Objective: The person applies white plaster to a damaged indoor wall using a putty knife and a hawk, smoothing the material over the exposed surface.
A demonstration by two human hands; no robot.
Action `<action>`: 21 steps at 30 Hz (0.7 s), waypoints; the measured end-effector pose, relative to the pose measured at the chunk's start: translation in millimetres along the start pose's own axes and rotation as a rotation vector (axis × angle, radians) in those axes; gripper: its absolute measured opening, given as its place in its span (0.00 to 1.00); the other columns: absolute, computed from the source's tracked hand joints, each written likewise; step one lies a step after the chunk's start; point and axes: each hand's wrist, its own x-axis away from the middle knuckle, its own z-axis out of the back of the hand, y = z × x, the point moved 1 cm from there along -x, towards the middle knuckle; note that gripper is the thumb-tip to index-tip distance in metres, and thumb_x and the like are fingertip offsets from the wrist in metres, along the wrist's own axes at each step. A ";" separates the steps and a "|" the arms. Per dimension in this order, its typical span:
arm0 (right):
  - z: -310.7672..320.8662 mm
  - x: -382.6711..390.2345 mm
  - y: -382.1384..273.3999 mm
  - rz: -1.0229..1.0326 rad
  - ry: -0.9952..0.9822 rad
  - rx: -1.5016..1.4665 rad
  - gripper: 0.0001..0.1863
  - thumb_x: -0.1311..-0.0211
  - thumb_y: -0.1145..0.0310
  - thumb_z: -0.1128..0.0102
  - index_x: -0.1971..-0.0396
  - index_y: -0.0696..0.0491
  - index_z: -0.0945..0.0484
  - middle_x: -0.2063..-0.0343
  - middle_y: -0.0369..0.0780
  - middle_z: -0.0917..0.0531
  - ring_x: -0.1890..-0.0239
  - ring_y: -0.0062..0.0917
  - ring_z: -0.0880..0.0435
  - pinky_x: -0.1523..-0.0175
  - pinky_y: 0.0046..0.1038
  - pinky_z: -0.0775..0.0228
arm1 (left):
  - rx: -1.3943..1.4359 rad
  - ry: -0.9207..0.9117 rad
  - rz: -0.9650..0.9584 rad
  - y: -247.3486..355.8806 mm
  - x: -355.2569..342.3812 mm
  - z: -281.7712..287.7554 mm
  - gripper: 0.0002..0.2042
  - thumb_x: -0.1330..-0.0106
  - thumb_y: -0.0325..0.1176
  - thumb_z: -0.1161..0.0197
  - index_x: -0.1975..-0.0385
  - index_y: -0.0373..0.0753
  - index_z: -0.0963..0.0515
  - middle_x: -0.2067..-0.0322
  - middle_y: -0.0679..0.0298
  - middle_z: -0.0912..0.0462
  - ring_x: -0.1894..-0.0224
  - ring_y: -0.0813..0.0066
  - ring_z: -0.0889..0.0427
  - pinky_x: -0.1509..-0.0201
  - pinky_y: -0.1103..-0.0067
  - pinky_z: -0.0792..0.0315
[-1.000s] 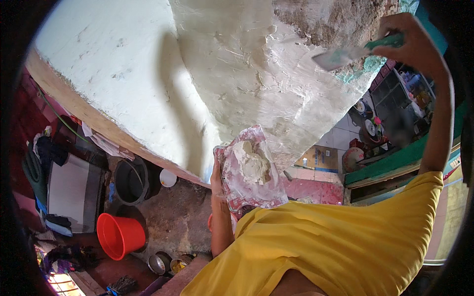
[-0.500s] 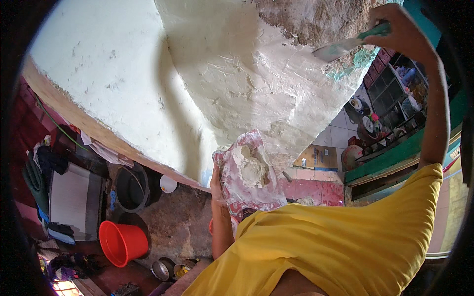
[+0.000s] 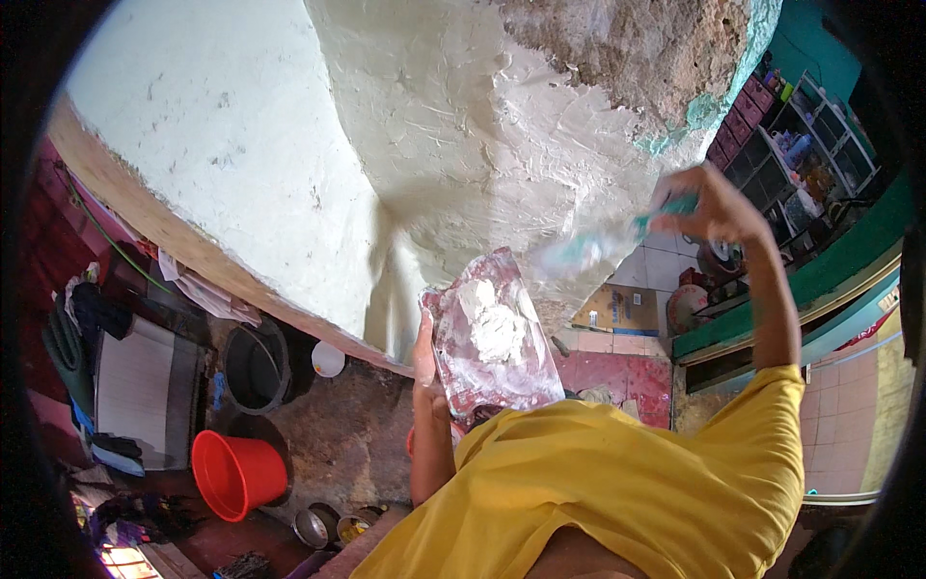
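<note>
My left hand [image 3: 424, 352] grips the edge of a pink, smeared board [image 3: 511, 376] holding a pile of white putty [image 3: 492, 328]. My right hand [image 3: 704, 207] holds a green-handled putty knife [image 3: 588, 251], its blade blurred by motion just above and right of the board. Beyond them is a white wall surface [image 3: 424, 116], roughly coated on the right, with a bare, crumbly patch [image 3: 637, 39] along its upper part and flaking turquoise paint at the right edge.
At lower left are a red bucket [image 3: 236, 473], a dark tub [image 3: 253, 362], metal pots [image 3: 318, 526] and a pale panel [image 3: 145, 391] with cloths. On the right, shelves [image 3: 810, 145] of household items stand above a green ledge [image 3: 743, 318] and tiled flooring [image 3: 646, 265].
My right hand and putty knife have come down and leftward from the upper right edge of the wall toward the board. My left hand and the board stay in about the same place.
</note>
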 end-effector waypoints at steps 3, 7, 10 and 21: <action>-63.7 15.5 14.0 -0.211 -0.190 -0.677 0.12 0.53 0.65 0.29 0.74 0.58 0.21 0.79 0.36 0.20 0.80 0.17 0.22 0.79 0.16 0.35 | -0.028 -0.037 -0.046 -3.5 0.0 -11.8 0.27 0.29 0.48 0.62 0.39 0.34 0.42 0.41 0.55 0.35 0.41 0.61 0.34 0.36 0.67 0.41; -127.5 31.2 33.8 -0.209 -0.171 -0.910 0.12 0.51 0.65 0.30 0.73 0.58 0.20 0.80 0.35 0.20 0.81 0.15 0.22 0.81 0.14 0.37 | -0.052 -0.072 -0.092 -2.6 4.7 -17.2 0.25 0.29 0.43 0.63 0.39 0.33 0.42 0.41 0.54 0.36 0.39 0.62 0.36 0.34 0.68 0.45; -130.1 52.1 52.6 -0.381 -0.117 -0.842 0.12 0.50 0.65 0.31 0.73 0.58 0.20 0.82 0.34 0.21 0.84 0.15 0.24 0.82 0.15 0.39 | -0.077 -0.254 -0.217 3.0 8.6 -3.0 0.25 0.29 0.43 0.62 0.40 0.32 0.41 0.42 0.52 0.35 0.41 0.61 0.34 0.36 0.67 0.41; -165.0 86.5 38.5 -0.352 0.079 -1.100 0.19 0.48 0.64 0.35 0.58 0.57 0.25 0.75 0.36 0.20 0.73 0.17 0.24 0.66 0.20 0.32 | -0.018 0.027 -0.092 17.9 27.6 -11.8 0.22 0.28 0.41 0.62 0.41 0.33 0.39 0.44 0.54 0.32 0.45 0.61 0.30 0.39 0.69 0.37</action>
